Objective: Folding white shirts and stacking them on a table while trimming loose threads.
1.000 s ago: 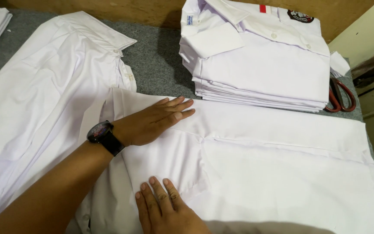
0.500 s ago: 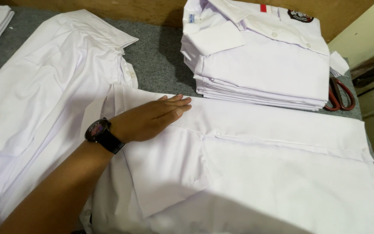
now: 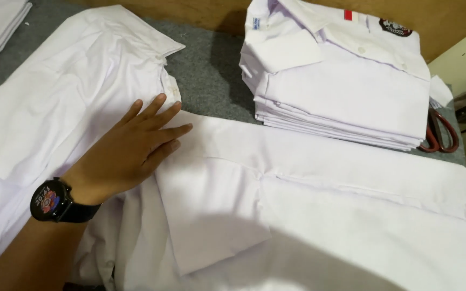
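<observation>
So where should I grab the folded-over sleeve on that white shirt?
Probably by the sleeve's loose bottom edge, coming from the near side. It lies flat on the shirt, and that hem is free. The left hand rests at its upper left.

The fingers [image 3: 155,121] are lying on the spread shirt [image 3: 319,215]. The shirt stack [image 3: 341,81] is sitting beyond them to the right, scissors [image 3: 440,134] just beside it. The loose shirt [image 3: 60,91] is lying left of the fingers.

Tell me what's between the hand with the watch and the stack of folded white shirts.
In the head view, between the left hand and the stack of folded shirts lie only bare grey table cover and the top edge of the spread white shirt.
</observation>
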